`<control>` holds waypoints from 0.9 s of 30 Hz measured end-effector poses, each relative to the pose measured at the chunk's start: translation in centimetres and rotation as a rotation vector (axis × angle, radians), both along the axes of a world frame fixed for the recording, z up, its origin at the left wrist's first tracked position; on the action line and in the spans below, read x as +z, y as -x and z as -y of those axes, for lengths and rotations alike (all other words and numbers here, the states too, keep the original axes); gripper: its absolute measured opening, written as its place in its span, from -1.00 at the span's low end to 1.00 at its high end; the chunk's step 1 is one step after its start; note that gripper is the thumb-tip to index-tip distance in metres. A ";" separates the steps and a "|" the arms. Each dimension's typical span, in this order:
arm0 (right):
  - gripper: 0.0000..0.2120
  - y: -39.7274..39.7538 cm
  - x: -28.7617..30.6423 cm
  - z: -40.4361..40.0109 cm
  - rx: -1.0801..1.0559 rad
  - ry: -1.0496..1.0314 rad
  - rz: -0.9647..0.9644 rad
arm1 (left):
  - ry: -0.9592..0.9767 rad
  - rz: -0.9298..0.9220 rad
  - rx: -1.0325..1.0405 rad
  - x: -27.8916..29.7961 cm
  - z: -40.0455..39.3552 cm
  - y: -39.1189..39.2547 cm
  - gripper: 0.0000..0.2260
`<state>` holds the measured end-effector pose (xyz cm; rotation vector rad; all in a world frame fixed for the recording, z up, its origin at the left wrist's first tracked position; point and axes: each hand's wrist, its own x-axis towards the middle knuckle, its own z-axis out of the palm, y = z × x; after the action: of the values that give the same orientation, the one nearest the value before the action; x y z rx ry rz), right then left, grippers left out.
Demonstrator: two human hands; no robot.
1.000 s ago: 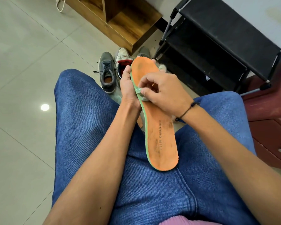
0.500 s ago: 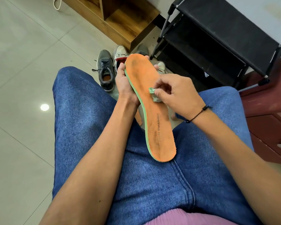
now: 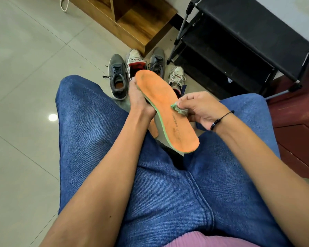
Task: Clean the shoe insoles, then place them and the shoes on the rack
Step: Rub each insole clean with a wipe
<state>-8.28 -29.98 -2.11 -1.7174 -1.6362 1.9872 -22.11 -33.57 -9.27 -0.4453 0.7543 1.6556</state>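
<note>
Both hands closed: left hand (image 3: pixel 139 98) grips the insole (image 3: pixel 165 107), hiding its fingers; right hand (image 3: pixel 202 107) pinches a cloth (image 3: pixel 179 109).

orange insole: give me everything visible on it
The insole is a long foot-shaped pad, orange on top with a green edge, looking like fabric over foam. Dark grime marks its surface, and dark printed lettering runs along the heel half. It is held tilted above the lap, toe end away from the person. The left hand grips its left edge from below; the right hand presses a small crumpled cloth on its right side.
</note>
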 end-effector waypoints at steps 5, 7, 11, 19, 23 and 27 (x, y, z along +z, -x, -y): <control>-0.82 0.1 -4.8 -2.7 -0.081 0.009 0.169 | 0.288 -0.128 -0.361 -0.4 0.2 -1.9 -0.85; -0.83 0.0 -6.7 -3.3 -0.110 0.045 0.208 | 0.360 -0.199 -0.508 -1.4 0.1 -2.3 -0.90; -0.83 -0.6 -10.4 -4.5 -0.088 0.032 0.299 | 0.470 -0.283 -0.648 -3.6 -0.6 -3.4 -0.87; -0.79 -0.8 -16.9 -6.7 0.054 -0.036 0.468 | 0.671 -0.422 -0.843 -8.2 -3.0 -5.3 -0.92; -0.80 -0.4 -21.0 -7.5 0.019 0.029 0.470 | 0.701 -0.459 -0.877 -11.6 -3.9 -5.6 -0.73; -0.77 -0.1 -24.8 -8.2 -0.019 0.018 0.469 | 0.684 -0.488 -0.923 -14.4 -4.6 -5.5 -0.70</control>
<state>-8.19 -21.81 -26.90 -2.3296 -1.7069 1.6772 -16.57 -28.95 -23.69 -0.0959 1.6095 0.5941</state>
